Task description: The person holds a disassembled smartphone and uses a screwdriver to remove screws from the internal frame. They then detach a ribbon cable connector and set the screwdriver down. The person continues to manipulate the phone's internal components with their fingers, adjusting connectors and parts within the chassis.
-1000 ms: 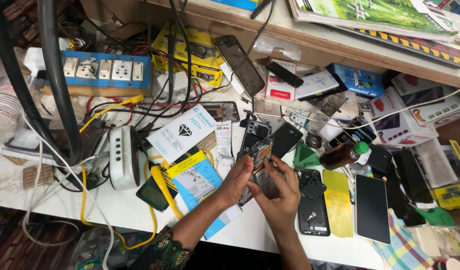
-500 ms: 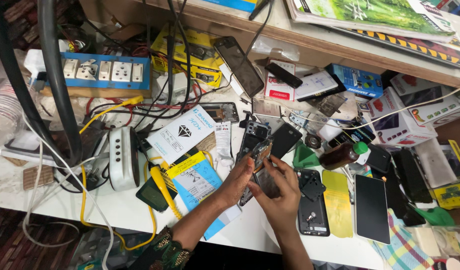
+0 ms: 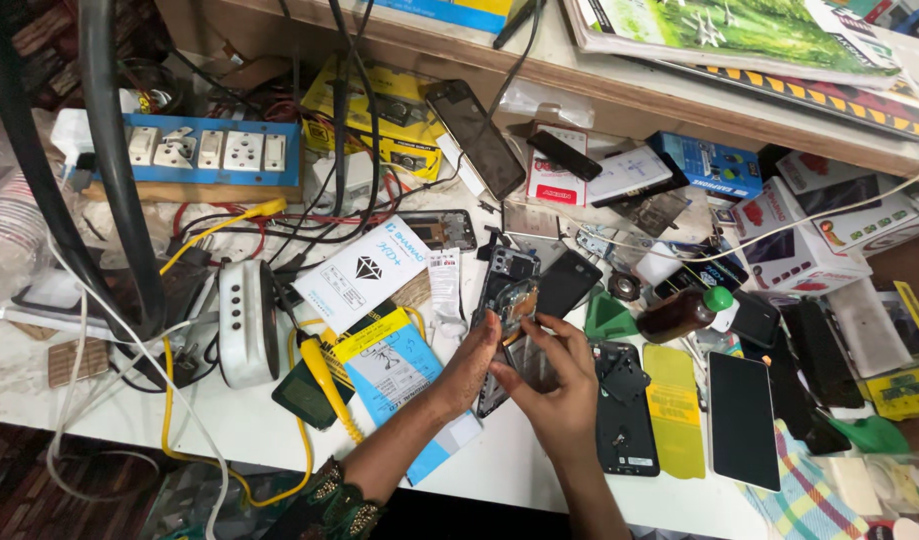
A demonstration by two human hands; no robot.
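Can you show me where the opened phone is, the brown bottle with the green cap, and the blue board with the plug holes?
opened phone [image 3: 506,290], head view, on its exposed upper back.
brown bottle [image 3: 677,313], head view, on its brown body.
blue socket board [image 3: 211,150], head view, on its white sockets.

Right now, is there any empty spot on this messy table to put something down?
Yes, a little. Bare white table shows along the near edge, below the white gadget and beside the yellow cable. Another small patch sits under the right hand, beside the black phone back. Everywhere behind the left hand is packed with phones, boxes and wires.
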